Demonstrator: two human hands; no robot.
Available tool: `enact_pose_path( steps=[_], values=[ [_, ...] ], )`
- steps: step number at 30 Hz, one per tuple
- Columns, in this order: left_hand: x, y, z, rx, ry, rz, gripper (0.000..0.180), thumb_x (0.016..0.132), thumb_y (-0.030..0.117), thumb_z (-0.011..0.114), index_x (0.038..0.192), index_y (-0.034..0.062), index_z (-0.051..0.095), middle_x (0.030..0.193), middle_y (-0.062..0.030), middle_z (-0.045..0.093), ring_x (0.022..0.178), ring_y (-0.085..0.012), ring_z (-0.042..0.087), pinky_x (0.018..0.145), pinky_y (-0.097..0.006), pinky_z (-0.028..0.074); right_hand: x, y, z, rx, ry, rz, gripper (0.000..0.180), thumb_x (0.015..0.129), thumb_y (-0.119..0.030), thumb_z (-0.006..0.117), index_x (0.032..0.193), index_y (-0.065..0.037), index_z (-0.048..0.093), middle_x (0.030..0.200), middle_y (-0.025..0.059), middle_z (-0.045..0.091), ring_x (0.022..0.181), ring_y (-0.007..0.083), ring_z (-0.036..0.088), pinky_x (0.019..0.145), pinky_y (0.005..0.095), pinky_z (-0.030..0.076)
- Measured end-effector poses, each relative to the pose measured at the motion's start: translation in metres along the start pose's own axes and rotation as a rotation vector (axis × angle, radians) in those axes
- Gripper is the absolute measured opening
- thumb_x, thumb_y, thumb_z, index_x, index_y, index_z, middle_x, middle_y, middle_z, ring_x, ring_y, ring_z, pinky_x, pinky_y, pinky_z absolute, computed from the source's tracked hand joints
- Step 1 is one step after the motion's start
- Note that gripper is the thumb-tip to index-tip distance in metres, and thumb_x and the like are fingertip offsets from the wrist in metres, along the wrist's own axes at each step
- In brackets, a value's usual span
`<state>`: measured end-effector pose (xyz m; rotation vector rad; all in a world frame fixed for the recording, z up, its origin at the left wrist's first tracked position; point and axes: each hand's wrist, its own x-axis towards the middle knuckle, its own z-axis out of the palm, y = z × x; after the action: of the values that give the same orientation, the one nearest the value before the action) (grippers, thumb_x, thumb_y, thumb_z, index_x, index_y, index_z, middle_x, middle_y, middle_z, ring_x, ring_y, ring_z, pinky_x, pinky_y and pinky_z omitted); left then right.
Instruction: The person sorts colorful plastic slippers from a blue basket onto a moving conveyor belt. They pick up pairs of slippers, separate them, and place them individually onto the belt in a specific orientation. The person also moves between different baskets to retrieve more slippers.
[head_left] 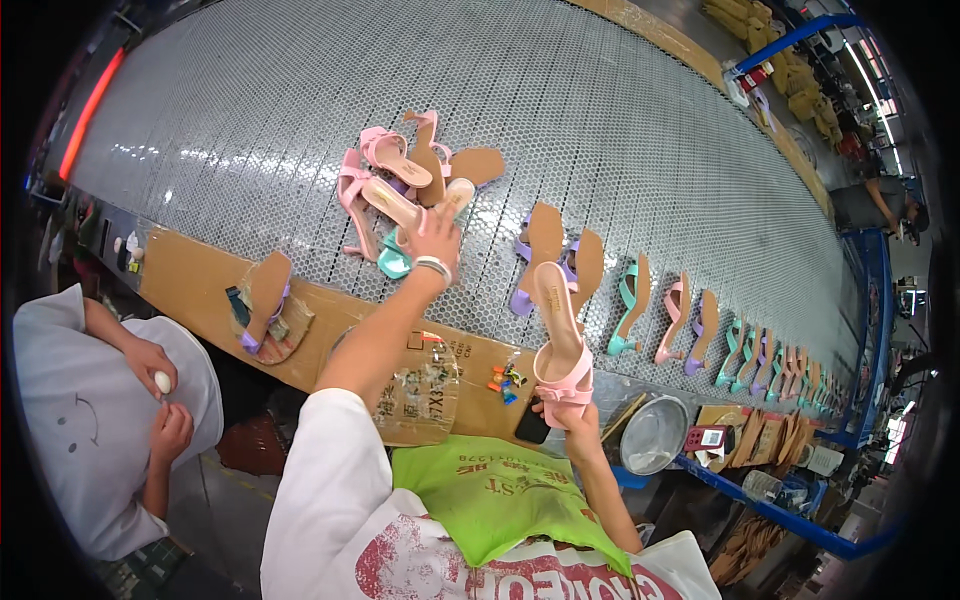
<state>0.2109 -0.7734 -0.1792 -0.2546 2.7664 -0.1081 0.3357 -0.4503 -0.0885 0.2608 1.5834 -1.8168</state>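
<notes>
On the grey patterned work surface (pixel 620 150), to the right of your hands, a row of sandals (pixel 680 305) in mint, pink and purple runs along the near edge; judge this portion as done. Judge as left: the pile of sandals (pixel 403 170), overlapping and unaligned, plus the pink sandal (pixel 560 325) in your grip. Your right hand (pixel 575 425) is closed on the toe end of that sandal, near the row's first purple pair; its heel end points away from you. Your left hand (pixel 435 245) reaches over the near side of the pile, fingers at a pale insole (pixel 461 193); whether they grip it cannot be told. A mint sandal (pixel 394 260) lies just left of this hand, partly hidden.
</notes>
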Motion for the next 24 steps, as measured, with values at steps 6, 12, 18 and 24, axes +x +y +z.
enact_pose_path(
  steps=[6, 12, 18, 24],
  values=[
    [0.013, -0.103, 0.024, 0.07, -0.067, -0.23, 0.063, 0.064, 0.027, 0.07, 0.122, 0.0141, 0.047, 0.141, -0.0115, 0.026, 0.13, -0.0296, 0.024, 0.094, -0.058, 0.029, 0.025, -0.008, -0.006, -0.001, 0.006, 0.041, 0.037, 0.071, -0.005, 0.05, 0.106, 0.007, 0.053, 0.099, 0.0141, 0.062, 0.084, 0.0206, 0.062, 0.075, 0.03, 0.048],
    [-0.016, -0.087, -0.001, -0.533, 0.124, 0.097, 0.075, 0.062, 0.022, 0.069, 0.13, 0.0092, 0.039, 0.137, -0.0231, 0.027, 0.123, -0.0391, 0.034, 0.102, -0.04, 0.03, 0.061, -0.019, 0.014, -0.033, -0.111, 0.104, 0.03, 0.076, -0.008, 0.05, 0.104, 0.004, 0.054, 0.089, 0.0092, 0.063, 0.08, 0.0136, 0.06, 0.069, 0.0272, 0.046],
    [-0.048, -0.03, -0.075, -0.736, -0.079, 0.431, 0.089, 0.058, 0.016, 0.075, 0.134, 0.0076, 0.031, 0.138, -0.0191, 0.026, 0.122, -0.0348, 0.037, 0.099, -0.041, 0.036, 0.109, -0.051, 0.035, -0.644, -0.199, -0.101, 0.046, 0.074, -0.003, 0.048, 0.119, -0.004, 0.049, 0.087, 0.0147, 0.064, 0.076, 0.0301, 0.061, 0.067, 0.0364, 0.046],
    [-0.042, -0.059, -0.053, -1.39, -0.592, 0.318, 0.064, 0.072, 0.025, 0.071, 0.124, -0.0001, 0.042, 0.113, -0.0127, 0.053, 0.091, -0.0151, 0.056, 0.078, -0.026, 0.045, 0.135, -0.067, 0.007, -1.006, -0.232, -0.553, 0.057, 0.07, 0.004, 0.048, 0.125, -0.011, 0.048, 0.114, 0.0171, 0.055, 0.1, 0.0359, 0.051, 0.086, 0.0419, 0.039]
  ],
)
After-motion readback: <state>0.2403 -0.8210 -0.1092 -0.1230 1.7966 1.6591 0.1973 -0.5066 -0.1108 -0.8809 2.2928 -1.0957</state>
